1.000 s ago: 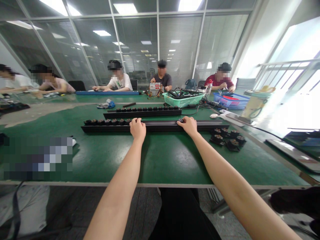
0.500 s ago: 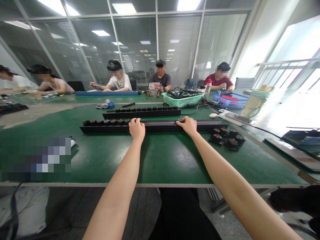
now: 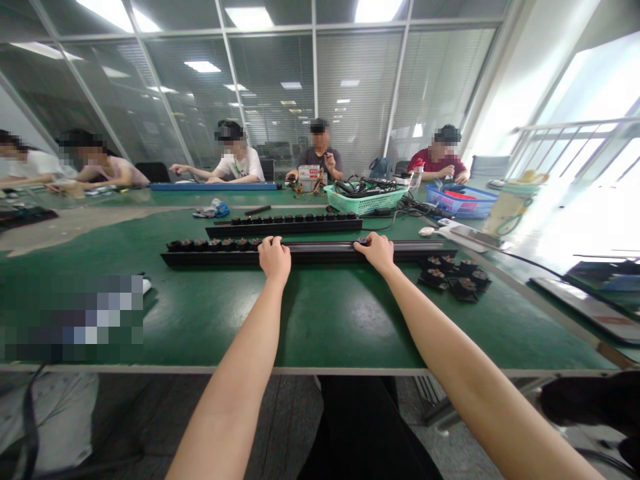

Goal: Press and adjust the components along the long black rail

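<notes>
A long black rail (image 3: pixel 330 255) lies crosswise on the table before me. Along its left part sits a row of small black square modules (image 3: pixel 214 246) with copper-coloured bits on top. My left hand (image 3: pixel 275 259) is closed over the rail at the right end of that row; its fingertips are partly hidden behind the rail. Farther right, my right hand (image 3: pixel 379 251) pinches one black module (image 3: pixel 361 241) at the rail's top channel. Several loose modules (image 3: pixel 465 283) lie in a cluster by the rail's right end.
Behind stands a second black rail (image 3: pixel 285 229) bearing a row of modules. Blue-white gloves (image 3: pixel 212 209), a green basket (image 3: pixel 367 200) of cables, a blue basket (image 3: pixel 463 203) and a white power strip (image 3: pixel 463 235) lie beyond. A pixelated object (image 3: pixel 95 313) is at left. Several people sit opposite.
My hands and the rail stay nearly in place. Across the table, the person in the middle has raised a hand, and the person in white has stretched an arm farther left.
</notes>
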Action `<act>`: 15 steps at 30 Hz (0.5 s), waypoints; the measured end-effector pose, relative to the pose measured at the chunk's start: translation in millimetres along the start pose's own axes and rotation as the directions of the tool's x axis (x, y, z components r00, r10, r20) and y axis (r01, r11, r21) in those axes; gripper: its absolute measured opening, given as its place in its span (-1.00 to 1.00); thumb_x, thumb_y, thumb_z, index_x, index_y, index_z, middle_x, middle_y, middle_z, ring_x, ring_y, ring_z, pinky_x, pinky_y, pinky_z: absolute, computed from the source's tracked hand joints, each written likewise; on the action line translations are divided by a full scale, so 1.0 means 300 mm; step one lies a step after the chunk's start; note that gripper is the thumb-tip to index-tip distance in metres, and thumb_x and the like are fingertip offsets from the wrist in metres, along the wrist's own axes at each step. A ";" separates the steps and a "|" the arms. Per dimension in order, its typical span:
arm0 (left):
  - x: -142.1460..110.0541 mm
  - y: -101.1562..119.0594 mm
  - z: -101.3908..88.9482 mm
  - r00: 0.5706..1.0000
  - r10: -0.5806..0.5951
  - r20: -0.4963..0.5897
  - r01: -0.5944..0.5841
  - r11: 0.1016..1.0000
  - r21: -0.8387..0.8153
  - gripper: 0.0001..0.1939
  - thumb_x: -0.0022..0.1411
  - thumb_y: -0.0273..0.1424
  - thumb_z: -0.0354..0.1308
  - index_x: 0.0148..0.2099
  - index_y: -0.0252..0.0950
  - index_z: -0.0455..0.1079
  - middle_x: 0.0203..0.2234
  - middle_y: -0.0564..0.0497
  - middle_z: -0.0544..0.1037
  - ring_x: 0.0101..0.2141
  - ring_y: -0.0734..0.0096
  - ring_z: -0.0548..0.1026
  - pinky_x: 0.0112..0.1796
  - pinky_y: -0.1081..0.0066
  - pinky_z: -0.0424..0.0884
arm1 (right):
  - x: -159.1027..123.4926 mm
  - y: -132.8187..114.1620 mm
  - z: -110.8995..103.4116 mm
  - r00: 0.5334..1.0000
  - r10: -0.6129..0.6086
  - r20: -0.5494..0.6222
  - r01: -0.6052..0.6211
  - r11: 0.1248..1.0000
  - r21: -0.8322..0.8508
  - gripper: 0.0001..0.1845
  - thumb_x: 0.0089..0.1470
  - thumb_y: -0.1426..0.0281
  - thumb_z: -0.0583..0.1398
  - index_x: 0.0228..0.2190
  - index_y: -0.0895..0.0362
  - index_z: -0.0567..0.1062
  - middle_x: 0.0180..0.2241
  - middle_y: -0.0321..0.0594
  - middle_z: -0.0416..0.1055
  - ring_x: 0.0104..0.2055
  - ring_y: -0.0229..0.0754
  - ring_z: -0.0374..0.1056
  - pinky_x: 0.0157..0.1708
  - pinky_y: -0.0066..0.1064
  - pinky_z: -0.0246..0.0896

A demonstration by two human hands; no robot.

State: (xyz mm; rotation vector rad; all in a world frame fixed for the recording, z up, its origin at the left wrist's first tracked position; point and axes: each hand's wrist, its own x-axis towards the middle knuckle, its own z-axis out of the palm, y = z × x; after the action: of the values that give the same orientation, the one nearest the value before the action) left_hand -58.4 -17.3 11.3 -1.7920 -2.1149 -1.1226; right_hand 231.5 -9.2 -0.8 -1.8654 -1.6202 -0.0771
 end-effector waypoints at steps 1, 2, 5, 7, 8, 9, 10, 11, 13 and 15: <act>0.000 0.000 0.000 1.000 0.000 0.000 0.000 1.000 -0.001 -0.61 0.39 -0.45 0.01 0.18 -0.26 0.50 0.18 -0.17 0.45 0.17 -0.01 0.36 0.13 0.14 0.42 | -0.001 0.000 -0.001 1.000 0.001 -0.005 -0.001 1.000 -0.002 -0.67 0.17 0.07 0.24 -0.29 0.08 0.47 -0.17 -0.05 0.57 0.01 0.11 0.36 -0.01 -0.16 0.10; 0.001 -0.001 0.001 1.000 0.000 -0.001 0.000 1.000 -0.002 -0.61 0.39 -0.45 0.02 0.18 -0.26 0.50 0.18 -0.17 0.45 0.17 -0.01 0.36 0.13 0.14 0.42 | -0.001 0.000 -0.002 1.000 0.001 -0.009 -0.001 1.000 -0.003 -0.68 0.17 0.07 0.24 -0.29 0.08 0.48 -0.17 -0.05 0.57 0.02 0.12 0.36 -0.01 -0.16 0.10; 0.001 -0.001 0.000 1.000 0.000 0.000 0.000 1.000 -0.001 -0.60 0.39 -0.45 0.01 0.18 -0.27 0.49 0.19 -0.17 0.45 0.17 -0.02 0.36 0.13 0.14 0.42 | 0.002 0.004 -0.009 1.000 -0.011 -0.007 0.011 1.000 -0.001 -0.68 0.18 0.07 0.24 -0.31 0.08 0.49 -0.19 -0.06 0.57 0.00 0.11 0.37 -0.04 -0.18 0.12; 0.001 -0.001 0.000 1.000 0.001 0.002 -0.001 1.000 0.001 -0.60 0.39 -0.45 0.01 0.19 -0.28 0.49 0.19 -0.17 0.45 0.17 -0.03 0.36 0.12 0.14 0.43 | 0.007 0.010 -0.016 0.999 -0.034 0.008 0.034 0.999 -0.008 -0.67 0.17 0.06 0.24 -0.34 0.07 0.50 -0.21 -0.06 0.57 -0.02 0.09 0.39 -0.06 -0.19 0.13; 0.001 -0.001 0.000 1.000 0.002 0.003 -0.002 1.000 0.001 -0.60 0.39 -0.44 0.01 0.19 -0.28 0.49 0.19 -0.17 0.45 0.17 -0.03 0.36 0.12 0.14 0.43 | 0.010 0.014 -0.020 0.999 -0.047 0.015 0.047 0.999 -0.014 -0.67 0.17 0.05 0.25 -0.35 0.07 0.51 -0.22 -0.07 0.57 -0.03 0.09 0.39 -0.07 -0.20 0.13; 0.001 -0.001 0.000 1.000 0.002 0.004 -0.002 1.000 0.002 -0.60 0.39 -0.44 0.01 0.18 -0.28 0.49 0.19 -0.17 0.45 0.17 -0.03 0.36 0.12 0.14 0.43 | 0.012 0.017 -0.024 0.998 -0.056 0.020 0.056 0.998 -0.019 -0.66 0.17 0.04 0.25 -0.36 0.07 0.51 -0.23 -0.07 0.58 -0.03 0.08 0.39 -0.07 -0.20 0.13; 0.001 -0.001 0.000 1.000 0.002 0.003 -0.002 1.000 0.001 -0.60 0.39 -0.44 0.01 0.18 -0.27 0.49 0.19 -0.17 0.45 0.17 -0.02 0.36 0.13 0.15 0.43 | 0.014 0.020 -0.027 0.998 -0.060 0.023 0.061 0.998 -0.021 -0.65 0.16 0.03 0.26 -0.37 0.07 0.51 -0.24 -0.08 0.58 -0.03 0.08 0.40 -0.07 -0.20 0.12; 0.001 -0.002 0.000 1.000 0.003 0.003 -0.003 1.000 0.000 -0.60 0.39 -0.44 0.00 0.18 -0.26 0.49 0.19 -0.16 0.45 0.17 -0.01 0.36 0.13 0.15 0.43 | 0.016 0.022 -0.030 0.998 -0.059 0.025 0.060 0.998 -0.017 -0.64 0.16 0.02 0.27 -0.37 0.07 0.51 -0.24 -0.08 0.58 -0.03 0.08 0.40 -0.07 -0.21 0.12; 0.001 -0.003 0.001 1.000 0.004 0.003 -0.004 1.000 -0.001 -0.60 0.39 -0.44 0.00 0.18 -0.25 0.49 0.19 -0.15 0.45 0.18 0.00 0.36 0.13 0.16 0.43 | 0.015 0.023 -0.034 0.998 -0.045 0.034 0.045 0.999 0.006 -0.64 0.15 0.01 0.28 -0.37 0.06 0.49 -0.24 -0.10 0.58 -0.04 0.07 0.41 -0.09 -0.22 0.12; 0.001 -0.003 0.002 1.000 0.001 0.003 -0.001 1.000 0.002 -0.60 0.39 -0.43 0.00 0.18 -0.24 0.50 0.19 -0.15 0.44 0.18 -0.01 0.36 0.12 0.16 0.43 | 0.012 0.021 -0.036 0.999 -0.024 0.043 0.022 0.999 0.031 -0.63 0.14 0.01 0.28 -0.38 0.06 0.47 -0.23 -0.12 0.58 -0.05 0.05 0.42 -0.11 -0.24 0.12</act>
State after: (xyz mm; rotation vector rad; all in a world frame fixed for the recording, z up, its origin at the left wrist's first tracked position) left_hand -59.2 -16.6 10.8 -1.7955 -2.1155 -1.1182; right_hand 242.1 -11.7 6.6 -1.8375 -1.6633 -0.0223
